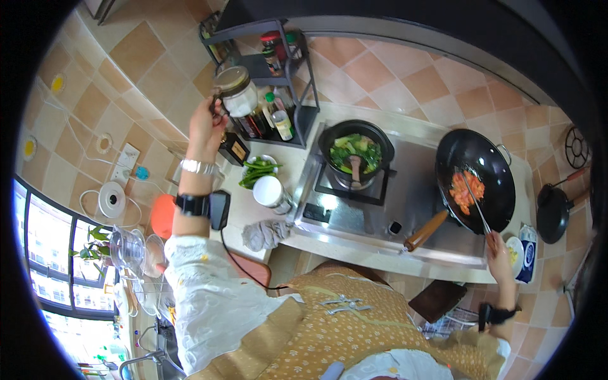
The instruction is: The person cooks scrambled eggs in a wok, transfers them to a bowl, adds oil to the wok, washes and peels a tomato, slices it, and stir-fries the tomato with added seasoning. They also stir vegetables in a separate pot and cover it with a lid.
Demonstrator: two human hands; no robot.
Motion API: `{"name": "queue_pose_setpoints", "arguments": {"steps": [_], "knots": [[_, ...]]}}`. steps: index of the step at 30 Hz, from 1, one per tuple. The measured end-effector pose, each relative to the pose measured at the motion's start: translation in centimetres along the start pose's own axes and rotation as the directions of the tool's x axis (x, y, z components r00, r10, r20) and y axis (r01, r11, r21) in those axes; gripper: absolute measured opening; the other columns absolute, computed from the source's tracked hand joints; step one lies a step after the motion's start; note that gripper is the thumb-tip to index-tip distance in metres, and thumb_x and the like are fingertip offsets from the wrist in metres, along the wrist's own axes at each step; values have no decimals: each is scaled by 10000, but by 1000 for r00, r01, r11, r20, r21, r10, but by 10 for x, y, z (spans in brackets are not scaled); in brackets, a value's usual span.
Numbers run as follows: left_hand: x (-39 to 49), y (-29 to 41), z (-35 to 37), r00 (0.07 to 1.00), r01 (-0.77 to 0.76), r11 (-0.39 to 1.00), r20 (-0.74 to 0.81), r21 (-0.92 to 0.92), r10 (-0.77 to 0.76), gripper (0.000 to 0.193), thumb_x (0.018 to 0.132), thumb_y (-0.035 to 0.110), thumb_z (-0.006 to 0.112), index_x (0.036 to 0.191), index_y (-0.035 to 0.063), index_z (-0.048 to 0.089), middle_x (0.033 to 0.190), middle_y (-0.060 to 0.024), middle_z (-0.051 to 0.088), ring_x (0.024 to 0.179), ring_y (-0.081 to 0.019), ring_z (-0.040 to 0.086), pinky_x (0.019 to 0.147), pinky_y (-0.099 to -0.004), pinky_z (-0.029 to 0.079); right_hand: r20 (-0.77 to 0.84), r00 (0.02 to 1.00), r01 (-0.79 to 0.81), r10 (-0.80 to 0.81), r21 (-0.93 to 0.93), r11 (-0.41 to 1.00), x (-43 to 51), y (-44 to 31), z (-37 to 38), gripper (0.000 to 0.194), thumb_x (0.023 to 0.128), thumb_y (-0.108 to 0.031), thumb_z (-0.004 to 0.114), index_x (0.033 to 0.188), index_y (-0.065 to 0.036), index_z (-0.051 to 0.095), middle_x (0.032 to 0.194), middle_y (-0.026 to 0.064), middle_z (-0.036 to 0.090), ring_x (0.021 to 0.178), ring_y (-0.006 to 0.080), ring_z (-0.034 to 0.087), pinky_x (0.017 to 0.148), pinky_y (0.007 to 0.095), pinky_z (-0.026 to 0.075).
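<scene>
My left hand is raised at the spice rack, its fingers on the dark handle of a clear lidded jar filled with something white. In my right hand is the handle of a metal spatula, whose far end lies among chopped orange-red food, probably tomato. That food sits in a black wok on the right of the stove; the wok's wooden handle points towards me. On the left burner, a dark pot holds leafy greens and a wooden utensil.
A black rack carries bottles and jars at the back left. Green peppers, a white-topped canister and a grey cloth lie left of the stove. A small white dish and a blue-white packet stand at right.
</scene>
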State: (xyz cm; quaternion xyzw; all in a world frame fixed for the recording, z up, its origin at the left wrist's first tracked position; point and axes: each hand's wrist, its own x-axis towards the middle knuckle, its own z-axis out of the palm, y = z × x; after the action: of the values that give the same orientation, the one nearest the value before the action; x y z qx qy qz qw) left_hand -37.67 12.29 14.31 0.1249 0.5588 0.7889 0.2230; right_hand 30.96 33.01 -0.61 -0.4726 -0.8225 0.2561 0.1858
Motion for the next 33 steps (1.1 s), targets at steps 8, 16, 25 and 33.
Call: {"name": "queue_pose_setpoints", "arguments": {"steps": [8, 16, 25, 33], "knots": [[167, -4, 25, 994, -69, 986, -99, -155, 54, 202, 932, 188, 444, 773, 105, 536, 630, 26, 497, 555, -116, 441, 591, -315, 435, 116, 942, -312, 314, -40, 949, -69, -92, -120, 406, 812, 150, 464, 1210, 71, 477, 1160, 179, 584, 1105, 223, 577, 928, 291, 442], [272, -54, 19, 983, -66, 990, -179, -125, 43, 150, 919, 196, 447, 812, 151, 541, 685, 40, 521, 654, -113, 508, 593, -327, 485, -95, 921, -383, 378, -54, 922, -40, -64, -43, 318, 850, 1, 532, 1159, 76, 546, 1052, 216, 643, 966, 303, 639, 826, 310, 478], [286, -83, 7, 987, -109, 990, -130, -85, 98, 171, 955, 221, 439, 876, 116, 549, 749, 26, 543, 640, -134, 536, 574, -298, 504, -78, 961, -272, 266, -89, 958, -15, -21, 31, 369, 803, 107, 500, 1166, 48, 472, 1146, 221, 596, 1068, 301, 596, 877, 331, 465], [288, -77, 2, 995, -60, 994, -81, -94, 52, 132, 951, 136, 455, 1039, 73, 531, 903, -33, 585, 621, -171, 545, 527, -269, 509, -155, 987, -32, -43, -454, 891, 45, -163, 41, 382, 826, -185, 628, 1149, 6, 554, 1135, 207, 569, 1037, 380, 534, 899, 414, 439]]}}
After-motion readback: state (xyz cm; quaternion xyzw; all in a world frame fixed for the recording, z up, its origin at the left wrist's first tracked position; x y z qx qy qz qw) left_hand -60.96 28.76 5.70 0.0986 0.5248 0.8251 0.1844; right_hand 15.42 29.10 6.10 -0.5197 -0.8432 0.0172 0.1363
